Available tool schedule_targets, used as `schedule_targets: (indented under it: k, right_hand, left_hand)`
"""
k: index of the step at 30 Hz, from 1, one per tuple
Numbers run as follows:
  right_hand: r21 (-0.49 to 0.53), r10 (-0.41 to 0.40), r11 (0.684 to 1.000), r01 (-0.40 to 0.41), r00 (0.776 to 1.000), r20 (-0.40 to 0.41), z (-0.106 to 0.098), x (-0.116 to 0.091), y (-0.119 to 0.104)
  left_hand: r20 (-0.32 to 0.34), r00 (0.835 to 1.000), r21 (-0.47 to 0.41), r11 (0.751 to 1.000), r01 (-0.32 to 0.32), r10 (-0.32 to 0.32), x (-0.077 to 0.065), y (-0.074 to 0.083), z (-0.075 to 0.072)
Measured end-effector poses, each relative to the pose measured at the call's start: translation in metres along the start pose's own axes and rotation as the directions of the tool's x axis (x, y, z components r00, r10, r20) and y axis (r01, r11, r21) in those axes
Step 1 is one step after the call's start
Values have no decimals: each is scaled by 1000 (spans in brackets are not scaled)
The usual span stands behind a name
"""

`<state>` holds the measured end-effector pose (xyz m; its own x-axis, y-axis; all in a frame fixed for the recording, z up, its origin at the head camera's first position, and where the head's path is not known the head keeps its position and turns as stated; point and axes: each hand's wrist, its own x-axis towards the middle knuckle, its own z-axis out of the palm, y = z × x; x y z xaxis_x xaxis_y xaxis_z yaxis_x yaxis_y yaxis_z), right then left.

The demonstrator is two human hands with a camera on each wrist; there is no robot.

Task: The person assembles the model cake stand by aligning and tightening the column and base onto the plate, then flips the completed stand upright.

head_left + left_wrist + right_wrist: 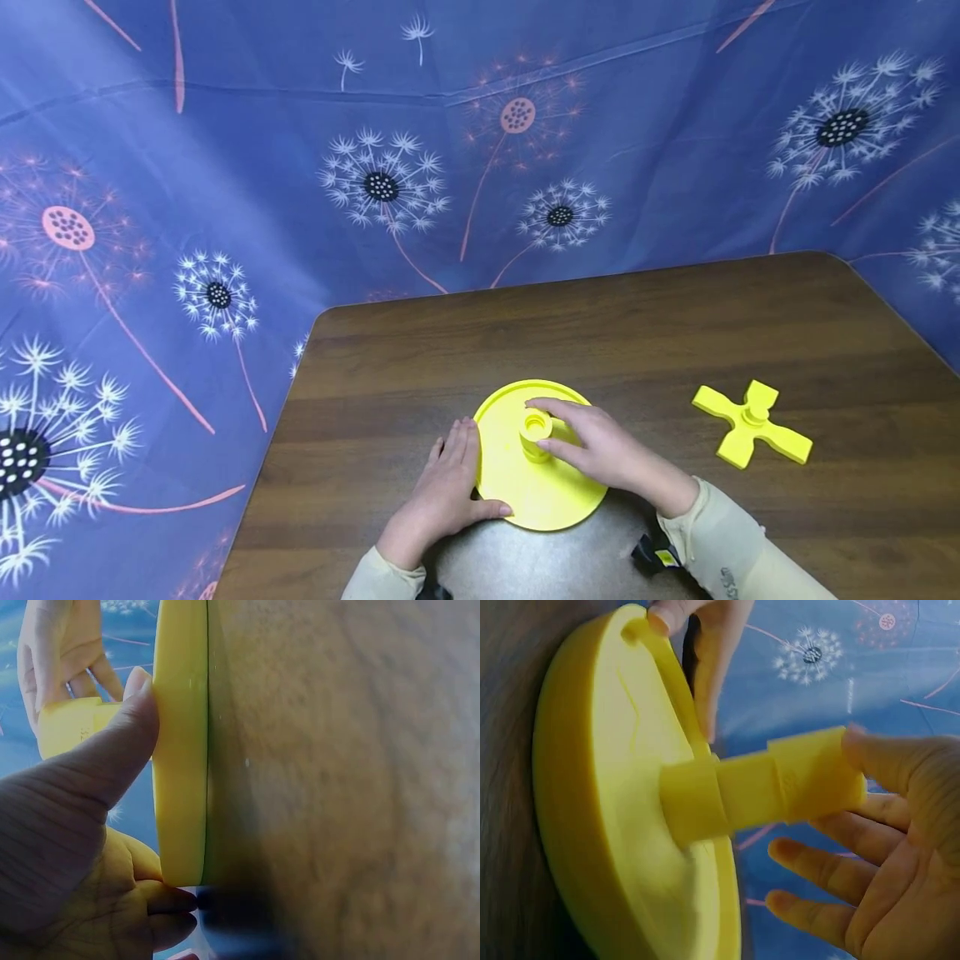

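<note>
– Yellow, yellow, and two hands right on it! One round plate (562, 500), flat on one brown table (637, 333), just below the middle of the frame

– And one stepped post (534, 452), upright at the plate's centre! Count its sections from the right wrist: three, the middle one slimmest

– Joined to the plate, or a loose part?

– Cannot tell from here! But look who has it: the right hand (600, 446), right of the plate, thumb and finger pinching the top end from either side, at least two other fingers standing off and touching nothing

– And the left hand (446, 483), lower centre?

– Spread along the plate's left edge! Straight fingers laid against it, one thumb down on the rim at the bottom, no curled grip there

– Now swing to centre right: one cross-shaped piece (746, 427), lying on the wood well apart from both hands! Four arms, one small round stub at the hub

– Two pale sleeves (735, 533) at the bottom of the frame, and one blue cloth (637, 83), dandelions all over it, filling the top and the left
</note>
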<state>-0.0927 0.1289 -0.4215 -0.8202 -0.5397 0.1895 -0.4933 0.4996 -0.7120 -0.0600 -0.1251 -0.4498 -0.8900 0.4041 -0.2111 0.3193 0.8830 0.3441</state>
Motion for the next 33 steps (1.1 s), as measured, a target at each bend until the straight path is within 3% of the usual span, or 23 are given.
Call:
schedule_targets:
  k: [4,10,15,17,20,22,25,29,33]
  right_hand:
    - [-48,8,999,-10,1000,-26,-13,-11,4]
    - [-234,-26,972,-28,974,-225,-49,-45,23]
    - [-378,22,910,-172,929,-369,-90,-83,49]
    - [-396,98,880,-263,915,-391,-106,-99,62]
    - [-382,277,824,-420,885,-375,-123,-122,84]
    - [-370,410,771,-518,849,-333,-131,-134,96]
    - [-382,537,710,-592,806,-251,-136,-147,113]
    - [-425,576,685,-592,797,-181,-138,-155,126]
    - [-446,554,684,-577,809,-197,-136,-156,131]
  left_hand:
    - [-6,1000,-13,1000,8,-8,-3,-1,1]
    - [-15,1000,-10,1000,10,-10,-5,-4,0]
    - [-14,1000,-9,1000,-6,6,-5,-4,-3]
    - [-10,1000,-7,1000,-10,10,-4,-3,-3]
    - [-3,1000,1,1000,-11,11,-1,-2,-3]
    - [-2,1000,2,1000,-15,15,0,-2,-2]
    - [-3,1000,0,1000,-17,17,1,-2,-1]
    - [-3,1000,-2,1000,-12,12,1,-2,-1]
    - [-5,1000,-3,1000,-8,8,1,-1,-1]
